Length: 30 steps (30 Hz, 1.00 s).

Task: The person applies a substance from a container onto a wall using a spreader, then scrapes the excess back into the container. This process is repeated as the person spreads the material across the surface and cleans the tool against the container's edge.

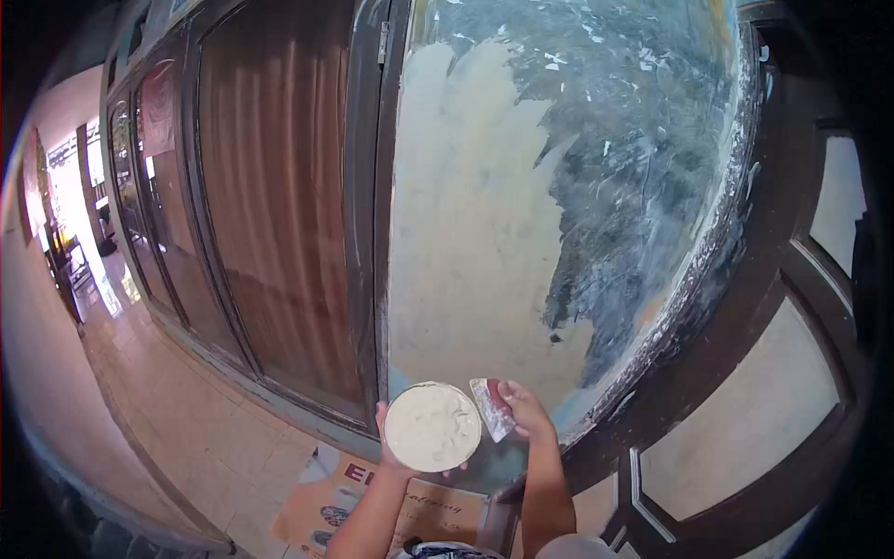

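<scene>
My left hand (pixel 385 424) is wrapped round the side and underside of a round tub of putty (pixel 432 427), its top facing me. The cream paste inside has a rough, dug-up surface on the right. Just right of the tub, my right hand (pixel 524 408) grips the red handle of a putty knife (pixel 492 410). Whitish paste smears the knife's blade, which points left and sits apart from the wall. Before me, the wall panel (pixel 475 214) has a smooth cream coat on its left and lower part; bare patchy blue-grey surface (pixel 624 186) shows at upper right.
A dark wooden window frame (pixel 368 214) with a brown curtain (pixel 279 186) behind glass borders the wall on the left. On the right is a dark door with pale panels (pixel 745 419). A printed orange banner (pixel 321 494) covers part of the tiled floor (pixel 205 447).
</scene>
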Each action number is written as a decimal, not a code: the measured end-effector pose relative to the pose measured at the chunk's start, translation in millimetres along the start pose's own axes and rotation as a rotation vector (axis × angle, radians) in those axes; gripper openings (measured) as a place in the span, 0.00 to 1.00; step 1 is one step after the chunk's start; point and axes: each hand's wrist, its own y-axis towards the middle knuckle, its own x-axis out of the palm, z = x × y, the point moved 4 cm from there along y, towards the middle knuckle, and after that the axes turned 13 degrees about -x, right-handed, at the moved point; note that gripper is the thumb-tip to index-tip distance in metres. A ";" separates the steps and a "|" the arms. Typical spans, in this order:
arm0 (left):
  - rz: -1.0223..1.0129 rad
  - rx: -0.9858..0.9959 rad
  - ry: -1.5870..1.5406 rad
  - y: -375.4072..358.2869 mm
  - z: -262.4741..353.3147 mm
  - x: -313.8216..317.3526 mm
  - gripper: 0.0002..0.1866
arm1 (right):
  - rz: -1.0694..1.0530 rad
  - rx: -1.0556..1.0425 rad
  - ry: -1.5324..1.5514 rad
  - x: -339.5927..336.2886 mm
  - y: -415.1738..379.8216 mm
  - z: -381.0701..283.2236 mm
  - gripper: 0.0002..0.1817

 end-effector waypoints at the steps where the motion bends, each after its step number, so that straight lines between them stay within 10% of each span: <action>1: 0.066 0.022 -0.002 -4.7 7.6 4.5 0.59 | 0.047 -0.020 0.229 5.6 -8.7 14.0 0.17; 11: 0.180 -0.018 0.089 -15.8 52.5 -11.4 0.62 | 0.394 -0.272 -0.585 67.0 -54.5 -48.3 0.18; 30: 0.229 -0.339 0.225 -6.8 52.8 -5.0 0.63 | 0.167 -0.604 -1.175 120.4 -130.4 -98.9 0.20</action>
